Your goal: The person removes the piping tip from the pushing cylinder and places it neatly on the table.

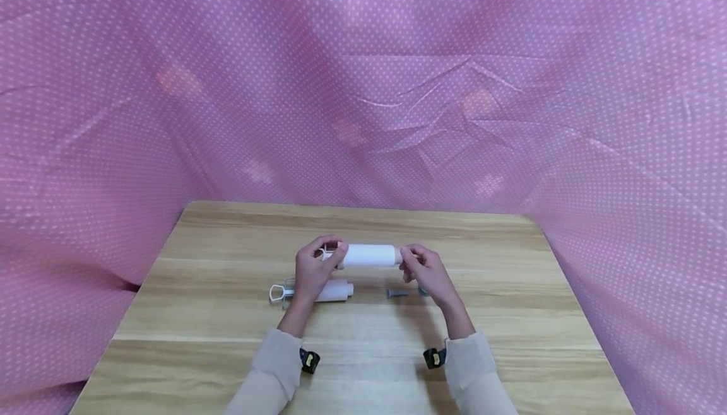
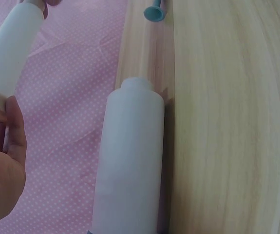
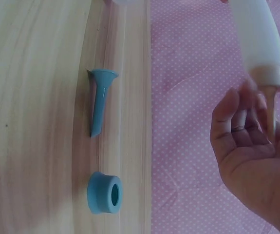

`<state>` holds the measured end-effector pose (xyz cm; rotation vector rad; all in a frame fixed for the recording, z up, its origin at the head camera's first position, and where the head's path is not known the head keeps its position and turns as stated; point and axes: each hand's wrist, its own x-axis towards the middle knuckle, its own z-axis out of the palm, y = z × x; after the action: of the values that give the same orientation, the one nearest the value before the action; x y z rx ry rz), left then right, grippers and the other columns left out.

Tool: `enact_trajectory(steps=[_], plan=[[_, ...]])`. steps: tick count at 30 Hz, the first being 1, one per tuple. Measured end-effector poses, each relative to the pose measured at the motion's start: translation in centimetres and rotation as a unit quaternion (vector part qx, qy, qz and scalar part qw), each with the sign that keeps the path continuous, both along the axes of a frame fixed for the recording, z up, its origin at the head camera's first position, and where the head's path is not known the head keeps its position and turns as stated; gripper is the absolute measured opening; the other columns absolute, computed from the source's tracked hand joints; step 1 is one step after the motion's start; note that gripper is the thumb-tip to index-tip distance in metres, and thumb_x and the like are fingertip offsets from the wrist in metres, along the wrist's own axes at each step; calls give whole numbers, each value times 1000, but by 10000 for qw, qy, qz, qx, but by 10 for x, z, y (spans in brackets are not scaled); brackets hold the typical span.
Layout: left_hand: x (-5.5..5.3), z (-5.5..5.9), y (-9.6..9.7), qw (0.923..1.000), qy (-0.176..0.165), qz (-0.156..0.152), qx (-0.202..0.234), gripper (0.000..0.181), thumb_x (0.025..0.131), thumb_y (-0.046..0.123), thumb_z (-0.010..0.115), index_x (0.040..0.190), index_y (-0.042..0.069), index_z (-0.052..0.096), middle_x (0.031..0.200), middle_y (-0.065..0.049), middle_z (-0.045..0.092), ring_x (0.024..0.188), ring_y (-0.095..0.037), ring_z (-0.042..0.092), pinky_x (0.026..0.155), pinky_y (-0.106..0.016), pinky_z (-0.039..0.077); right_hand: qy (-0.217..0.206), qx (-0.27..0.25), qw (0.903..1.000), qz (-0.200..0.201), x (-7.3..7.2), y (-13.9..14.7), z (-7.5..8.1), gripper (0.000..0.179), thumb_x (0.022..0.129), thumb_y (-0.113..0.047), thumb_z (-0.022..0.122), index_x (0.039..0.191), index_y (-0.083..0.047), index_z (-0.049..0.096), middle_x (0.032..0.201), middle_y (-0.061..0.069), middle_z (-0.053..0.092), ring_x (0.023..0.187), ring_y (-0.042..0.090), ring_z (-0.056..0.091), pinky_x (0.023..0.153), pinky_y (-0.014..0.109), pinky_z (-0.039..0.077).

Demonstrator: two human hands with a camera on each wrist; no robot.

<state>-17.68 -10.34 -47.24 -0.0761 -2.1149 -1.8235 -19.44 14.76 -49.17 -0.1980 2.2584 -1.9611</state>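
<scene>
Level above the table, a white syringe-like tube [image 1: 369, 255] spans both hands. My left hand [image 1: 311, 274] grips its left end, by the plunger handle, thumb along the near side. At the other end, my right hand [image 1: 431, 276] pinches the beige collar [image 3: 267, 75] between thumb and fingers. From that collar a slim beige nozzle [image 3: 271, 114] runs down toward the palm. A second white tube [image 2: 130, 156] lies on the table below the left hand, its looped handle [image 1: 277, 292] sticking out to the left. The left forearm partly covers it.
Under the right hand lie a teal funnel-shaped nozzle [image 3: 99, 102] and a teal ring cap [image 3: 103, 192]. The wooden table [image 1: 363, 352] has pink dotted cloth [image 1: 363, 118] hanging behind it and at both sides.
</scene>
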Motion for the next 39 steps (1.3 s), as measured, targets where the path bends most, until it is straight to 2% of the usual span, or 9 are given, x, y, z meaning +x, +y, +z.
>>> enact_trajectory(steps=[1, 3, 8, 18, 23, 27, 31, 35, 39], plan=[[3, 4, 0, 10000, 30, -6, -13, 21, 86, 6, 78, 103, -7, 74, 97, -19, 73, 85, -9, 61, 81, -33, 48, -5, 39, 10000, 43, 1, 1, -1, 33, 107, -23, 54, 119, 7, 63, 89, 15, 63, 68, 19, 61, 64, 29, 57], [4, 5, -1, 10000, 57, -16, -30, 20, 86, 5, 78, 102, -7, 74, 97, -20, 73, 84, -9, 61, 79, -29, 48, -42, 53, 9998, 166, 2, 3, -1, 32, 106, -22, 56, 121, 6, 63, 89, 14, 63, 68, 19, 60, 65, 29, 57], [6, 6, -5, 9999, 93, 66, 28, 19, 86, 4, 78, 102, -5, 74, 97, -22, 73, 83, -9, 61, 77, -28, 46, -82, -114, 9985, 525, 3, 5, 1, 40, 105, -21, 59, 136, 4, 55, 111, 22, 64, 80, 24, 65, 73, 36, 60], [7, 6, -10, 9998, 176, 0, 105, 21, 86, 3, 78, 105, -5, 74, 97, -22, 73, 83, -7, 62, 78, -32, 48, 106, -396, 9956, 844, 6, 5, 5, 40, 101, -11, 63, 137, 4, 53, 115, 26, 63, 76, 21, 65, 72, 35, 60], [4, 8, -11, 9997, 205, -20, 141, 22, 86, 4, 78, 105, -5, 74, 98, -23, 73, 85, -9, 62, 82, -37, 49, 219, -447, 9940, 972, 4, 3, 6, 46, 102, -12, 62, 143, 1, 47, 124, 26, 59, 84, 24, 66, 76, 51, 60], [2, 11, -11, 9998, 171, -33, 123, 23, 86, 5, 78, 106, -5, 74, 100, -22, 73, 86, -10, 62, 83, -37, 49, 77, -442, 9950, 895, 1, 1, 7, 50, 105, -19, 57, 149, -1, 40, 125, 27, 57, 87, 29, 69, 81, 64, 55], [2, 12, -10, 9998, 147, -70, 115, 22, 86, 4, 79, 105, -5, 74, 100, -21, 73, 87, -9, 62, 82, -38, 49, -150, -424, 9967, 682, -1, -1, 7, 54, 108, -29, 51, 153, -3, 34, 121, 26, 59, 86, 29, 71, 82, 59, 57], [2, 12, -9, 9996, 187, -193, 82, 23, 86, 4, 79, 106, -5, 73, 100, -22, 72, 87, -10, 62, 82, -38, 48, -209, -398, 9980, 448, -4, -4, 7, 50, 110, -34, 46, 141, 5, 47, 113, 22, 61, 80, 24, 70, 79, 53, 59], [4, 12, -7, 9996, 153, -231, 56, 23, 86, 4, 78, 106, -5, 73, 99, -21, 73, 87, -11, 62, 82, -35, 48, -277, -427, 9982, 329, -4, -6, 6, 42, 109, -25, 50, 130, 11, 54, 112, 28, 60, 77, 21, 68, 75, 43, 61]])
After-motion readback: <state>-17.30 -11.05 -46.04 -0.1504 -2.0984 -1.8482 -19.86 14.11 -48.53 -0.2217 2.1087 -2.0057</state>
